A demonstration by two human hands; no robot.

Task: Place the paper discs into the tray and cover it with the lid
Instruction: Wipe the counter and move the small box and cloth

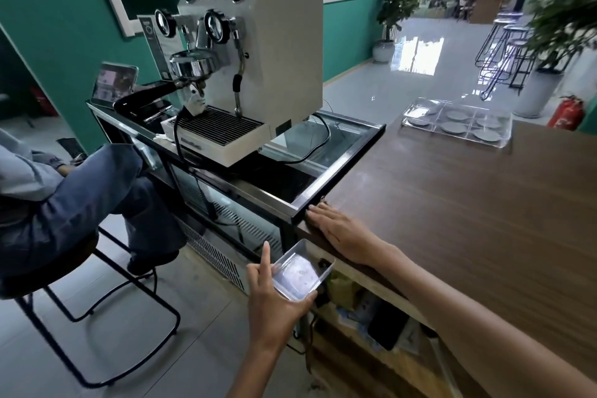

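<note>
In the head view, my left hand (274, 297) sits low in the centre of the frame, out past the wooden counter (468, 220) edge and above the floor, with thumb and curled fingers closed around a small clear plastic box (302, 270); the index finger sticks straight up, off the box. I cannot tell whether this box is the lid or something that holds discs; its inside only shows a pale blur. My right hand (339, 229) lies flat and open, palm down, on the counter's near left corner, holding nothing, its fingertips touching the metal rim of the glass-topped cabinet (323, 152) that carries the espresso machine (248, 68). The clear compartment tray (457, 122) stands at the upper right of the frame, at the counter's far end, well apart from both hands, its long axis running left to right, grey paper discs (454, 127) already lying in its cells. The tray lies ahead and to the right, so I judge my right hand the nearer one.
</note>
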